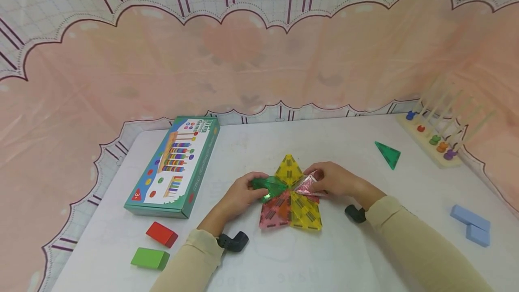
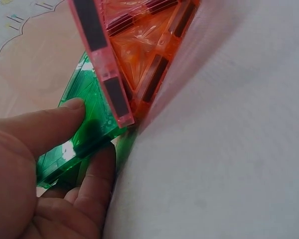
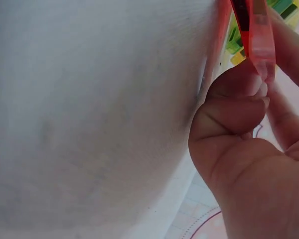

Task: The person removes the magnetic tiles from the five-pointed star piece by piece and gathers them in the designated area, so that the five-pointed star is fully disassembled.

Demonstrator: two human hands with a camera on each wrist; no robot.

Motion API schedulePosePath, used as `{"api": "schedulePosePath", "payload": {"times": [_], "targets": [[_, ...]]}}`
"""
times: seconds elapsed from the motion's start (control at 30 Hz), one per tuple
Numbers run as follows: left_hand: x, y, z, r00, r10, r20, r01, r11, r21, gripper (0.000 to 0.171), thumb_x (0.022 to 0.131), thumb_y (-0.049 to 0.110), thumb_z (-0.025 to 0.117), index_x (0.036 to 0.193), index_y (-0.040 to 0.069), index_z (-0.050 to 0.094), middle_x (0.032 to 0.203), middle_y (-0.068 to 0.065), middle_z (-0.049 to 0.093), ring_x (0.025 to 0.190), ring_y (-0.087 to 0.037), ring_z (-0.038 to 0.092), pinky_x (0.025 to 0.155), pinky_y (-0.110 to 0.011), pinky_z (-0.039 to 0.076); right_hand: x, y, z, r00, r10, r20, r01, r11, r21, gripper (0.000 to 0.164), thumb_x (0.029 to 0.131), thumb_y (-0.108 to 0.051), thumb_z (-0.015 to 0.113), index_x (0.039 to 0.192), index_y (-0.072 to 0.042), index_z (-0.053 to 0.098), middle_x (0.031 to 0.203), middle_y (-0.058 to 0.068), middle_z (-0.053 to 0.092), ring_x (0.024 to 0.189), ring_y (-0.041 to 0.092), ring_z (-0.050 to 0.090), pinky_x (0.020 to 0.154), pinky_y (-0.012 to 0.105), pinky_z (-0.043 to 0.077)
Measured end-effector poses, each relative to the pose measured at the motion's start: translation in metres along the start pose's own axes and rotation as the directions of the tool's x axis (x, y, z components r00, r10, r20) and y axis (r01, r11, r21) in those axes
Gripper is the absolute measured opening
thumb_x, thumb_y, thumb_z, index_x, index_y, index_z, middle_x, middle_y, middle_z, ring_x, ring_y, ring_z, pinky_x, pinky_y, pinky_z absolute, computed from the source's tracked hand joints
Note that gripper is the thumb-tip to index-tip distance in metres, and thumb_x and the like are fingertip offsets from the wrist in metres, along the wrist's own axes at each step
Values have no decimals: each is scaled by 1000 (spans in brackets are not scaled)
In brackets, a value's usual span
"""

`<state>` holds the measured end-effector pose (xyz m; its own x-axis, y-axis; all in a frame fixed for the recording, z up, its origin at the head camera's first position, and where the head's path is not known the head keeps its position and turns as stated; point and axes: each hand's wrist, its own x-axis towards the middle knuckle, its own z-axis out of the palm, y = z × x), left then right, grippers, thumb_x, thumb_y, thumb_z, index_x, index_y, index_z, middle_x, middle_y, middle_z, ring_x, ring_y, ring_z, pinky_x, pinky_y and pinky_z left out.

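A star-like cluster of translucent magnetic tiles lies mid-table. My left hand (image 1: 240,197) pinches a green magnetic tile (image 1: 276,187) on the cluster's left side. In the left wrist view, the thumb is on top of this green tile (image 2: 93,112) and fingers are below; an upright pink tile edge and an orange tile (image 2: 134,55) stand beside it. My right hand (image 1: 334,179) pinches a pink magnetic tile (image 1: 305,184) on the right, seen edge-on in the right wrist view (image 3: 262,47). A yellow tile (image 1: 289,171) points away at the top; red (image 1: 272,216) and yellow (image 1: 309,216) tiles are nearest me.
A ring game box (image 1: 172,166) lies at the left, with a red block (image 1: 161,234) and a green block (image 1: 149,258) in front. A loose green triangular tile (image 1: 389,154) lies right. Farther right are a pegged wooden stand (image 1: 430,143) and blue blocks (image 1: 470,217).
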<state>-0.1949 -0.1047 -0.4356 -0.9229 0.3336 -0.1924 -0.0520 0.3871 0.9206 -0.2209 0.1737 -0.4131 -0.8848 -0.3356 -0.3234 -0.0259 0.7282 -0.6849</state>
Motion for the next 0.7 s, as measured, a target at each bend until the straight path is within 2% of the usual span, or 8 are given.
{"api": "schedulePosePath", "payload": {"times": [0.07, 0.27, 0.4, 0.5, 0.63, 0.7], "targets": [[0, 0, 0, 1000, 4, 0, -4, 1000, -1, 37, 79, 31, 67, 114, 25, 55, 106, 1, 57, 92, -15, 54, 80, -33, 42, 1, 0, -1, 1000, 15, -1, -15, 1000, 6, 39, 75, -28, 72, 112, -23, 59, 95, 4, 51, 85, 20, 47, 65, 29, 43], [1, -1, 0, 1000, 7, -4, -7, 1000, 14, 37, 79, 33, 67, 113, 26, 55, 104, 1, 57, 90, -15, 53, 79, -32, 42, -4, 3, -8, 999, 40, 25, -42, 992, 116, 39, 80, -22, 68, 115, -16, 54, 100, 3, 58, 84, 20, 52, 66, 30, 46], [2, -2, 0, 1000, 4, 4, -4, 1000, 11, 38, 78, 34, 67, 113, 25, 55, 104, 1, 57, 90, -16, 53, 80, -33, 42, -14, 10, -20, 998, 41, 40, -47, 986, 157, 43, 80, -28, 68, 117, -18, 49, 99, 6, 57, 81, 23, 53, 63, 31, 46], [3, -2, 0, 1000, -2, 9, 2, 1000, 12, 38, 79, 34, 67, 114, 25, 55, 105, 1, 56, 90, -16, 53, 80, -33, 42, -24, 19, -34, 1000, 24, 5, -24, 987, 157, 38, 83, -28, 64, 117, -21, 50, 108, 9, 52, 87, 25, 50, 66, 31, 48], [3, -2, 0, 1000, -15, 7, 15, 1000, 16, 38, 79, 33, 67, 114, 25, 55, 104, 1, 57, 90, -15, 53, 80, -32, 42, -35, 34, -53, 998, -24, -57, 35, 979, 200, 36, 85, -26, 60, 117, -12, 51, 123, 14, 42, 94, 28, 50, 72, 32, 49], [1, 2, -1, 1000, -13, 10, 13, 1000, 13, 38, 80, 30, 67, 115, 22, 55, 104, 0, 57, 89, -15, 53, 79, -33, 42, -39, 41, -62, 995, -39, -90, 59, 972, 228, 40, 85, -28, 61, 118, -7, 51, 122, 16, 42, 93, 28, 52, 72, 32, 49]]}}
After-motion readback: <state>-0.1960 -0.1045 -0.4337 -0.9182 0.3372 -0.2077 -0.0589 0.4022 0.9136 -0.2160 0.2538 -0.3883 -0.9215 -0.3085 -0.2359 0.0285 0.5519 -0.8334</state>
